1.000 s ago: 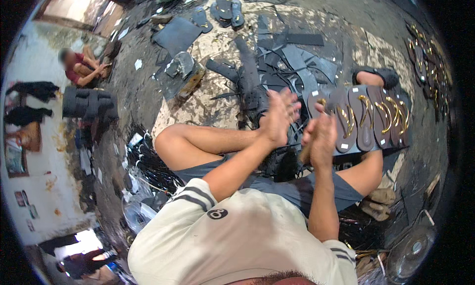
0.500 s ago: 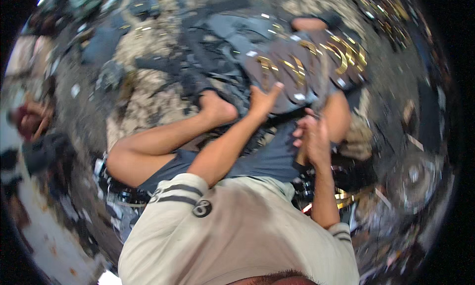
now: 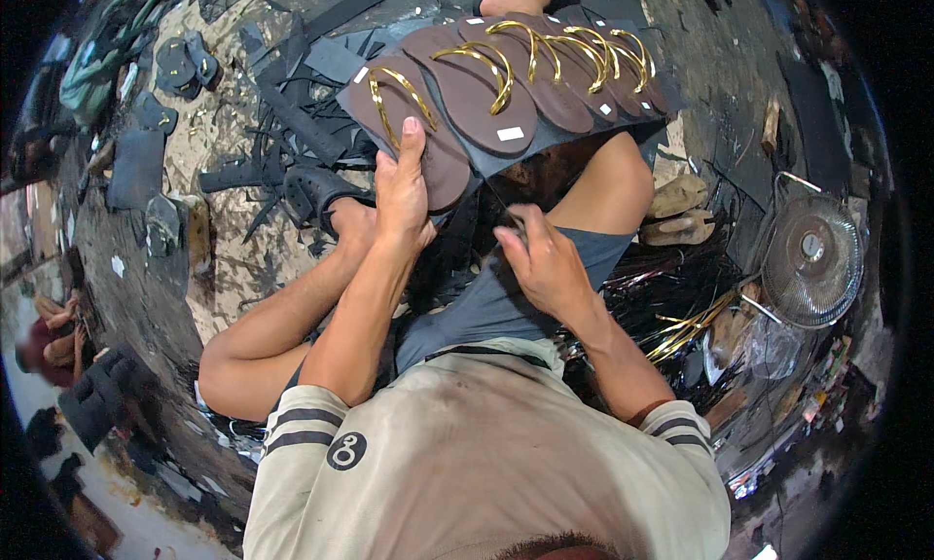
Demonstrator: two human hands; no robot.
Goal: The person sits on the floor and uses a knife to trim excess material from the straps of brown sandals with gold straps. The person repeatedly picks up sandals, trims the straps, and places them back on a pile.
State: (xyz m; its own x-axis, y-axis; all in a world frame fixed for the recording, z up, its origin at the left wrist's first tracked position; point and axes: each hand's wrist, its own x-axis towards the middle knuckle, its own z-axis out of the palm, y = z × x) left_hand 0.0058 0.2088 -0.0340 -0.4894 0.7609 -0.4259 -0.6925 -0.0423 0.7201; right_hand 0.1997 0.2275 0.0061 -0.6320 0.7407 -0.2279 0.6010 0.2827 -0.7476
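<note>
A dark rubber sheet [image 3: 540,147] rests over my lap and raised knee, bearing several brown sandals with gold straps and small white labels. My left hand [image 3: 401,190] grips the sheet's left end, its thumb lying on the leftmost sandal [image 3: 443,166] beside the strap. The fingers beneath are hidden. Below the sheet's near edge, close to the gap between the two leftmost sandals, is my right hand [image 3: 553,268]. Its fingers are curled together and slightly blurred. A thin dark line runs up from them toward the edge; what they hold cannot be made out.
Black rubber offcuts [image 3: 302,122] litter the ground at the far left. Two wooden foot forms [image 3: 679,215] lie by my right knee, and loose gold straps [image 3: 686,334] are near my right arm. A fan [image 3: 812,258] stands at right. Another person [image 3: 58,341] sits far left.
The view has shifted and sharpened. My left hand and the sheet appear further left. My right hand has moved left, from the sheet's right part to the gap near the leftmost sandals.
</note>
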